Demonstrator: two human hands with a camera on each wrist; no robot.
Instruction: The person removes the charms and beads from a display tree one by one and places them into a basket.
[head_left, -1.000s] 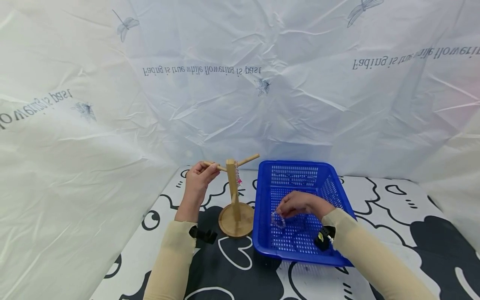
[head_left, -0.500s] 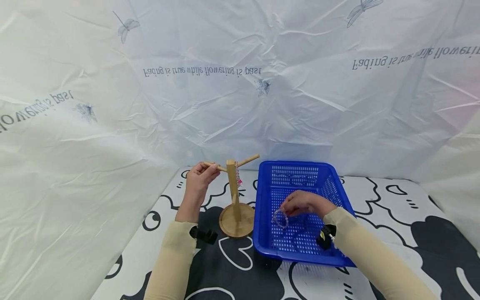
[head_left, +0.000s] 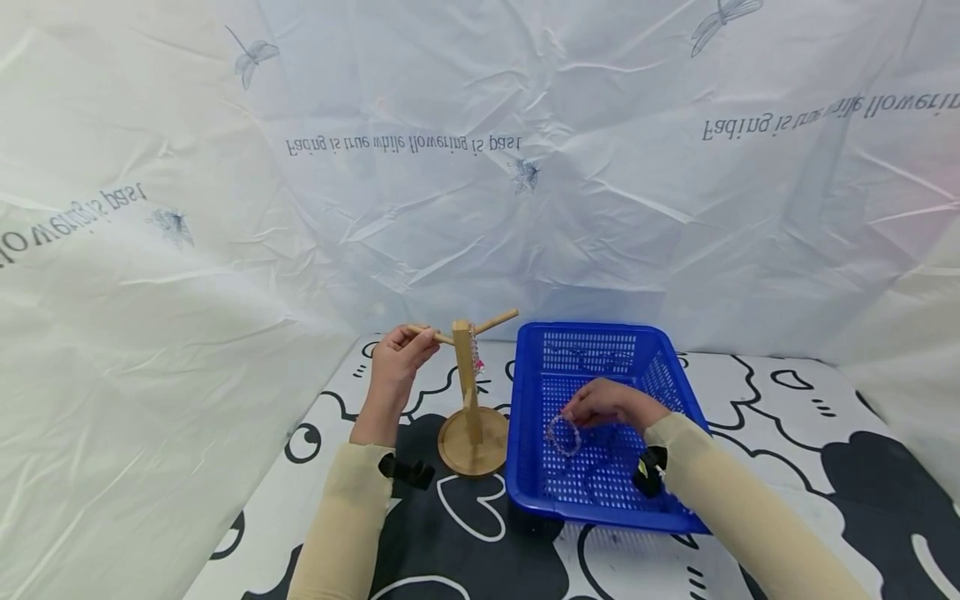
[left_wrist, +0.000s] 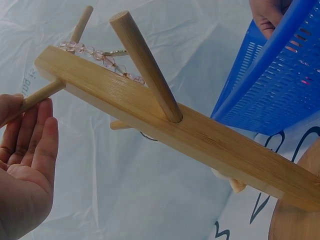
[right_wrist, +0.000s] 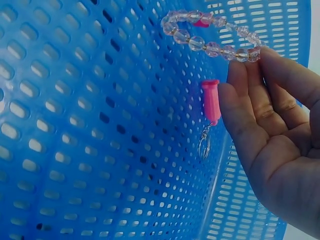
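My left hand (head_left: 397, 358) holds the left peg of a wooden stand (head_left: 467, 379), which has an upright post and a round base. A beaded bracelet with a pink charm (head_left: 478, 364) hangs on the stand's right peg; its clear pinkish beads (left_wrist: 89, 50) show in the left wrist view. Inside the blue basket (head_left: 531, 498), my right hand (head_left: 606, 402) pinches another bracelet (right_wrist: 213, 48) of clear pinkish beads between thumb and fingertips. The loop dangles freely. Behind that hand, a pink keychain (right_wrist: 211, 101) with a metal ring lies in the basket.
Lower on the post is another peg (left_wrist: 150, 70), seen close in the left wrist view. The basket stands just right of the stand's round base (head_left: 491, 454). A patterned black and white cloth (head_left: 765, 417) covers the table. Pale sheeting (head_left: 465, 225) encloses the back and sides.
My right hand has shifted slightly right and up with the bracelet, whose loop now shows more fully. My left hand has stayed on the peg.
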